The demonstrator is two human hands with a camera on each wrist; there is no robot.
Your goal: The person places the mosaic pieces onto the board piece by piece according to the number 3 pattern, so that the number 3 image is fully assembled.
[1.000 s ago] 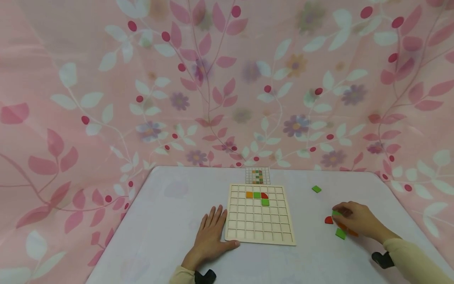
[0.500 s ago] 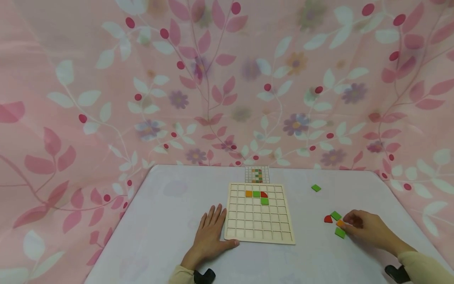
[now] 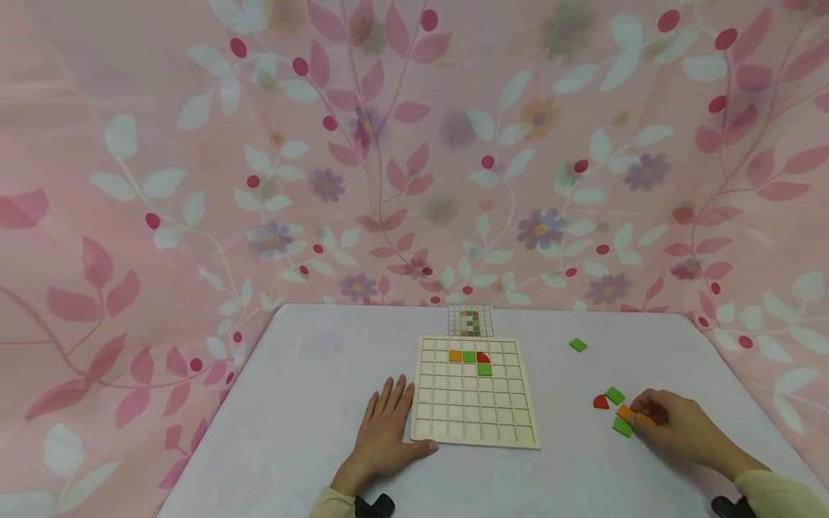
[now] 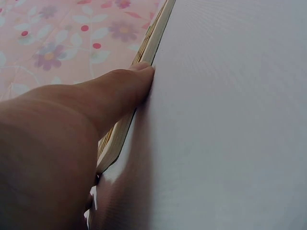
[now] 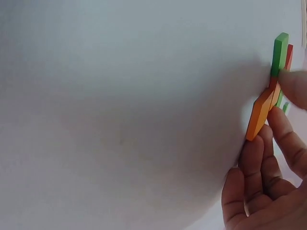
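A wooden grid board holds an orange square tile, two green ones and a red quarter-round tile. My left hand lies flat at its left side, fingers straight; the thumb touches the near edge, as the left wrist view also shows. To the right of the board, my right hand pinches an orange tile between thumb and forefinger, low over the table. A second orange tile lies under the hand. Around the fingertips are a red tile and green tiles.
Behind the board lies a small pattern card with a coloured grid. A lone green tile sits farther back on the right. The white tabletop ends at a pink floral cloth.
My right hand has moved off the upper green tile, right and slightly nearer, to the orange tiles. The left hand and the board stay in place.
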